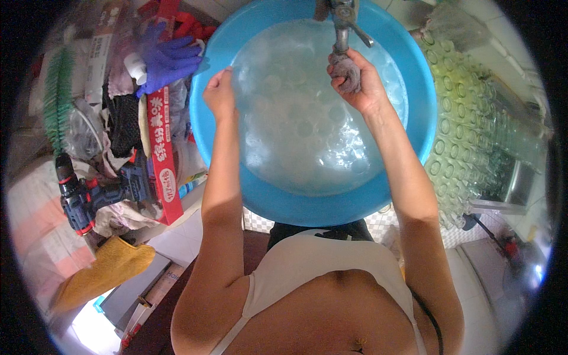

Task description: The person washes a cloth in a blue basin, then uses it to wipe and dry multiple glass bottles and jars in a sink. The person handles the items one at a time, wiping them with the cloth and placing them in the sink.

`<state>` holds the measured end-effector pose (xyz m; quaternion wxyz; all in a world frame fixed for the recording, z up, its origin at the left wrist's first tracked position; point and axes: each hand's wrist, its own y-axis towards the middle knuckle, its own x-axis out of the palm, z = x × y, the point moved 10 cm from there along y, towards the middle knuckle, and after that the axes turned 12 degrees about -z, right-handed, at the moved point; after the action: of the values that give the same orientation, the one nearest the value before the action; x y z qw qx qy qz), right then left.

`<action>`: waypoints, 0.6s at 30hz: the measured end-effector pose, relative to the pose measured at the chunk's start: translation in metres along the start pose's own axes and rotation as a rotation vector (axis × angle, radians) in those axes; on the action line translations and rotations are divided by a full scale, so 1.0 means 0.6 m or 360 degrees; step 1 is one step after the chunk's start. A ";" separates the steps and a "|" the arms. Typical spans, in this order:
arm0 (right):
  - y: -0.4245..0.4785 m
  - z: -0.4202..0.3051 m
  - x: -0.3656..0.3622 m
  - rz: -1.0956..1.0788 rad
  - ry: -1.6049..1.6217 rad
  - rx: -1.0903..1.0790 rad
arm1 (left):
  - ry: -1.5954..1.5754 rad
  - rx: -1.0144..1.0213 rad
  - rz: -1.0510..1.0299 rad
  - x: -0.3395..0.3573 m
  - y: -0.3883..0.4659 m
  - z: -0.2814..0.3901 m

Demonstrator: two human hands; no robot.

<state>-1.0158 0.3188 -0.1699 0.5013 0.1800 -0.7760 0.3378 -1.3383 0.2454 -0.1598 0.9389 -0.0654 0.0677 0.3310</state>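
Observation:
A large blue plastic basin point(421, 111) stands before me, filled with cloudy water point(284, 133). Round, glass-like shapes show faintly under the surface. My right hand point(366, 84) grips a wadded grey scrubbing pad or cloth point(348, 76) just below the spout of a metal tap point(341, 37), over the far right part of the water. The tap's lever points down to the right. My left hand point(220, 93) hovers at or rests against the basin's left inner wall, its fingers curled in. Nothing shows in it, though its palm side is hidden.
Many clear glass jars point(452, 128) are packed to the right of the basin. At left lie a purple rubber glove point(171, 60), a white bottle point(135, 69), a green bristle brush point(60, 97), a red carton point(164, 146), a cordless drill point(77, 199) and a yellow work glove point(106, 266).

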 end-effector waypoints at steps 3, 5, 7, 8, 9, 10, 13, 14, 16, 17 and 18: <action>0.000 0.000 0.005 -0.0006 -0.0012 -0.0017 | 0.0160 0.0039 -0.0062 -0.005 -0.006 0.022; 0.004 0.006 0.011 -0.0046 0.0005 0.0001 | 0.0520 0.0149 -0.0170 -0.014 0.005 0.015; 0.008 0.009 0.013 -0.0083 0.0035 0.0027 | 0.1124 0.0432 -0.0246 0.023 -0.009 0.056; 0.007 0.008 0.009 -0.0057 0.0022 0.0008 | 0.1425 0.0574 -0.0284 0.044 -0.018 0.070; 0.004 0.008 0.014 -0.0036 0.0009 -0.0006 | 0.1494 0.0623 -0.0290 0.049 -0.019 0.069; 0.003 0.008 0.017 -0.0014 -0.0003 -0.0020 | 0.1563 0.0671 -0.0297 0.055 -0.017 0.065; 0.006 0.006 0.018 -0.0078 -0.0013 -0.0002 | 0.1688 0.0739 -0.0303 0.068 -0.008 0.056; 0.007 0.005 0.021 -0.0117 0.0040 -0.0010 | 0.1717 0.0749 -0.0303 0.071 -0.007 0.053; 0.006 -0.001 0.035 -0.0193 0.0150 -0.0029 | 0.1699 0.0727 -0.0299 0.072 -0.004 0.047; 0.007 -0.003 0.037 -0.0220 0.0200 -0.0053 | 0.1691 0.0716 -0.0297 0.072 -0.003 0.044; 0.010 -0.005 0.039 -0.0247 0.0251 -0.0080 | 0.1700 0.0713 -0.0297 0.074 -0.003 0.044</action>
<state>-1.0276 0.3265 -0.1503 0.5898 0.1999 -0.7261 0.2916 -1.3008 0.2754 -0.1413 0.7908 -0.0287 0.5938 0.1457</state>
